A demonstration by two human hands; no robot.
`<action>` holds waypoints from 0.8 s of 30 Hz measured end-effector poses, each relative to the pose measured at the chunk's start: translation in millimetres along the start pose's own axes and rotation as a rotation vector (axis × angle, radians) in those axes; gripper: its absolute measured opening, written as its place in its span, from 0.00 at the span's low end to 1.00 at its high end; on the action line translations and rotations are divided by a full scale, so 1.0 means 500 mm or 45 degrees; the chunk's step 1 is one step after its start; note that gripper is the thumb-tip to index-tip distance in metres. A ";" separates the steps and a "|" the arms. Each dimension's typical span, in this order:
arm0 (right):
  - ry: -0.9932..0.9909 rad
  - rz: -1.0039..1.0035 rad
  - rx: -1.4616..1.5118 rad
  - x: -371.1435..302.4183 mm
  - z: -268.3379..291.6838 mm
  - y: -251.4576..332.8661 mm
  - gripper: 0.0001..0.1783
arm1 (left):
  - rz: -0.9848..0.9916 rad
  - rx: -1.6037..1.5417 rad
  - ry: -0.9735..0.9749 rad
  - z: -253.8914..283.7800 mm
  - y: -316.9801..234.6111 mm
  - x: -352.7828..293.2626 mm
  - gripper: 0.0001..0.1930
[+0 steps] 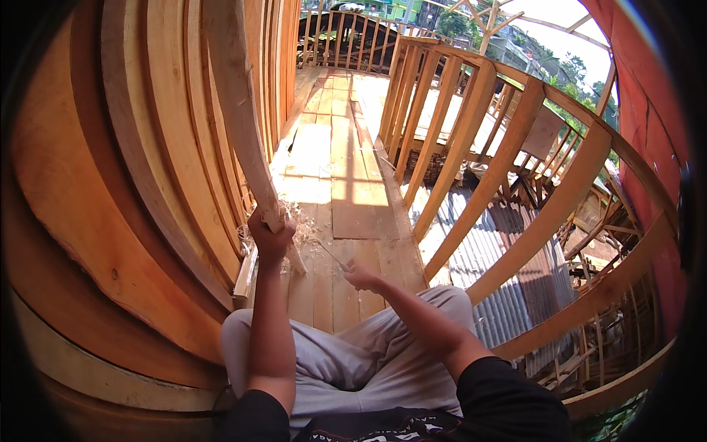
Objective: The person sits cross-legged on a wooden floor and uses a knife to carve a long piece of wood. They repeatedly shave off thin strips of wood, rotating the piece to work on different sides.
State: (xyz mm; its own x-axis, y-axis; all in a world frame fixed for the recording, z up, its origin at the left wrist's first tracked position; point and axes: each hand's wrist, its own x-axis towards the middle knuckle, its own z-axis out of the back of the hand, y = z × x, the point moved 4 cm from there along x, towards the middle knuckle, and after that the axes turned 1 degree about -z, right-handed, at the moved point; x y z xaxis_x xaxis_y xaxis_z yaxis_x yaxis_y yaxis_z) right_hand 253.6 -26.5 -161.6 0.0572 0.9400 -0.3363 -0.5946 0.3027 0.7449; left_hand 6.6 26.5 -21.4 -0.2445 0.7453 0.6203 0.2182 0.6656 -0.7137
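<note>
A long, rough wooden pole (234, 88) slants down from the upper left toward me. My left hand (271, 234) is wrapped round it close to its lower end, and a short tip of pale wood shows just past the fingers. To the right of it, low over the floor, my right hand (362, 277) is closed round the handle of a thin knife-like blade (335, 257). That blade points up and left toward the pole, apart from it. Its handle is mostly covered by my fingers. Curled wood shavings (300, 221) lie around my left hand.
Tall boards (125, 147) line my left side. A wooden railing (471, 110) with upright slats runs along the right, with corrugated metal sheets (508, 250) below it. The plank floor (353, 177) stretches ahead, and a red sheet (652, 96) hangs at the far right.
</note>
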 end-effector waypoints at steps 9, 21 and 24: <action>-0.039 0.054 0.112 0.029 0.029 -0.052 0.14 | 0.021 -0.256 0.036 -0.074 0.000 -0.028 0.19; -0.090 0.121 0.309 0.033 0.010 0.039 0.18 | 0.058 0.041 -0.572 -0.093 0.013 -0.032 0.07; -0.070 0.106 0.256 0.058 -0.002 0.012 0.18 | 0.073 0.089 -0.675 -0.096 0.019 -0.028 0.07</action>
State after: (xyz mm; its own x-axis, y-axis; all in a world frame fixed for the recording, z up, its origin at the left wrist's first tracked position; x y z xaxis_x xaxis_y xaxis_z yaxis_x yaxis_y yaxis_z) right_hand 250.7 2.6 -167.5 0.0616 0.9686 -0.2407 -0.4272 0.2435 0.8707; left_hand 57.7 24.2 -21.4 -0.6813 0.6466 0.3432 0.1864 0.6066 -0.7729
